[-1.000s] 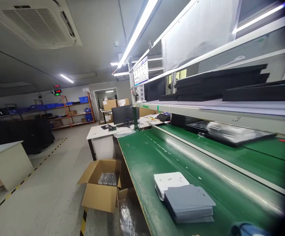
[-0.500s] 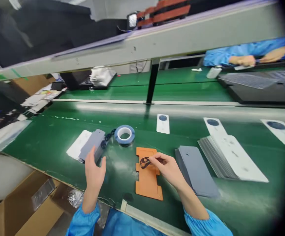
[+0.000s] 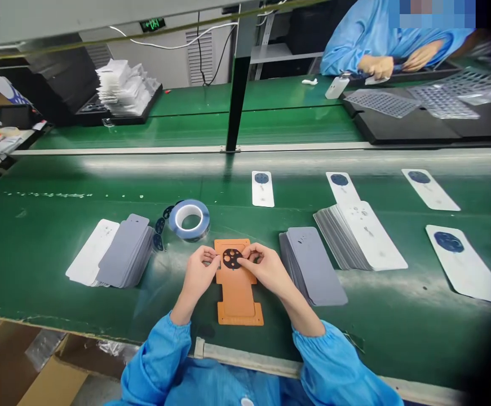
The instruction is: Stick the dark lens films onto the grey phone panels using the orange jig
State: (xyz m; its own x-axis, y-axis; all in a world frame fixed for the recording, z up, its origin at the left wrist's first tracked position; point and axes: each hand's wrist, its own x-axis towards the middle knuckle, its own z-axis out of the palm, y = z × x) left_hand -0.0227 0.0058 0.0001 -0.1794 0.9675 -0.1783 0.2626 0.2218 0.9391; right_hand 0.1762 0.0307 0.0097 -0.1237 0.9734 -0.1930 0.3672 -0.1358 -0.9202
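An orange fixture plate [image 3: 237,293] lies on the green bench before me. Over its upper part is a round black piece with holes [image 3: 231,258]. My right hand [image 3: 266,270] pinches this piece at its right edge. At the left edge of the plate, my left hand [image 3: 200,273] has thumb and fingertips pressed together beside the piece; what they hold, if anything, is too small to make out. A blue tape roll [image 3: 203,221] with black round pieces trailing from it lies behind my left hand.
Grey sheets stand stacked at left [image 3: 122,254] and right [image 3: 319,270]. A stack of white sheets [image 3: 372,237] is further right. White cards with dark discs [image 3: 262,194] lie behind. Across the bench, a person's hands [image 3: 378,66] work near a black tray [image 3: 406,124].
My left hand has moved right to the orange plate, and its fingers have closed. The black piece now lies flatter over the plate. The view has turned and levelled.
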